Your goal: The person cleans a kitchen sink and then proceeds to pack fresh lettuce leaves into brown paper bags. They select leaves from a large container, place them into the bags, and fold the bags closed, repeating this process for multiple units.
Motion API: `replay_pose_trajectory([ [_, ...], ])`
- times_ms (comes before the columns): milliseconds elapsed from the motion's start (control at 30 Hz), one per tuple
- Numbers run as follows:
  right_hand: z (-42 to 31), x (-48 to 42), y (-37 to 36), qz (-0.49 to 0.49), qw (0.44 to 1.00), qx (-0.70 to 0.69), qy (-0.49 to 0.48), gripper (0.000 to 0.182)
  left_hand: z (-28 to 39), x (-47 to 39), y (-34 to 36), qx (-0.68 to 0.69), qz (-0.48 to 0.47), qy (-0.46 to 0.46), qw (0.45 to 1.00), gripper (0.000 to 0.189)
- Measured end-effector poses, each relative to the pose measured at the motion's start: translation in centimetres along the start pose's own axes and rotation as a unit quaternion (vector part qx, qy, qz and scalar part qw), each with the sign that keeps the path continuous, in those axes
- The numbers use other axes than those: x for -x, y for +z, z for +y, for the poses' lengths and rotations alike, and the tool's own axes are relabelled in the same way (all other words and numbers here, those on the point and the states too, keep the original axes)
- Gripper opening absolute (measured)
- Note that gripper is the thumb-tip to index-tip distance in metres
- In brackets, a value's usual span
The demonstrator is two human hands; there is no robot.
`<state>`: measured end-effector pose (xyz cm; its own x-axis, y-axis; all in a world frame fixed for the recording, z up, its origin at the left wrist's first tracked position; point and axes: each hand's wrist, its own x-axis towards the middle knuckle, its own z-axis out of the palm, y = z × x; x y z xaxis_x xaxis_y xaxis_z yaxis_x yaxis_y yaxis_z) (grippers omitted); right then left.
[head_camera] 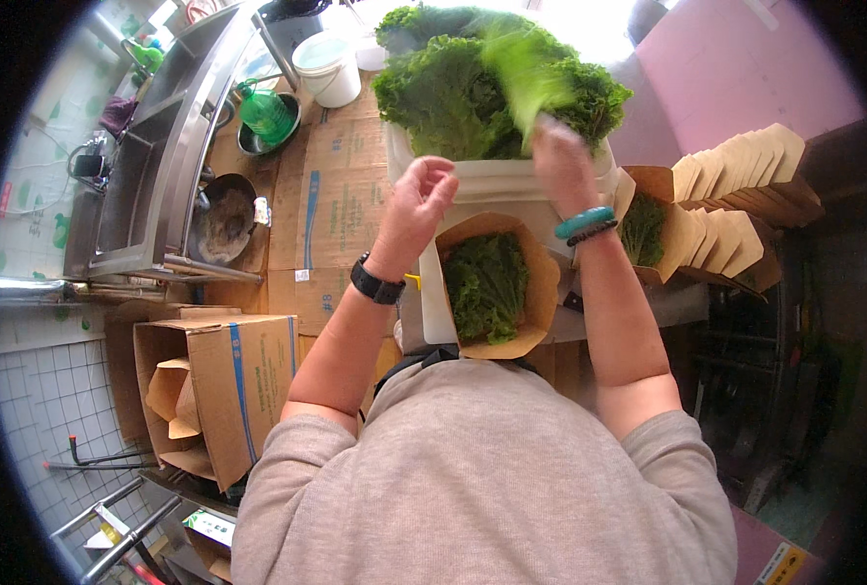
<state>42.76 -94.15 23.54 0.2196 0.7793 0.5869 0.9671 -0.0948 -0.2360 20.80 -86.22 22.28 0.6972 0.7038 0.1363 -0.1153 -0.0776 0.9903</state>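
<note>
My right hand (564,157) grips the base of a lettuce leaf (525,73), blurred by motion, over a heap of leafy green lettuce (452,99) in a white plastic tub (477,175). My left hand (426,201) is raised with curled fingers at the tub's near left edge, holding nothing visible. Nearer my body, an open kraft paper box (543,292) with lettuce leaves (488,285) in it rests on a white board (433,307). Right of my right wrist stands another kraft box (649,179) with greens inside.
Nested kraft boxes (733,164) extend at the right. At left are a steel sink (163,146), a wok (225,219), a green plastic bottle (265,117) in a dark bowl, and a white bucket (329,73). An open cardboard carton (258,373) stands at lower left.
</note>
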Motion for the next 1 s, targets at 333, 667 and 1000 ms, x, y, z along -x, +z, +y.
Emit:
replay_pose_trajectory([
  [333,-7.4,5.8,-5.4,-0.04,0.723,-0.616,0.31,0.054,-1.1,6.5,0.4,-0.315,-0.071,-0.084,0.943,0.043],
  [667,-10.4,17.1,-1.7,-0.426,0.819,-0.284,0.26,0.049,-1.4,7.7,0.1,-0.284,-0.109,-0.155,0.94,0.032],
  [1000,-8.5,14.2,-0.8,-0.405,0.883,-0.195,0.133,0.044,-1.8,7.4,0.5,-0.275,-0.095,-0.134,0.947,0.025],
])
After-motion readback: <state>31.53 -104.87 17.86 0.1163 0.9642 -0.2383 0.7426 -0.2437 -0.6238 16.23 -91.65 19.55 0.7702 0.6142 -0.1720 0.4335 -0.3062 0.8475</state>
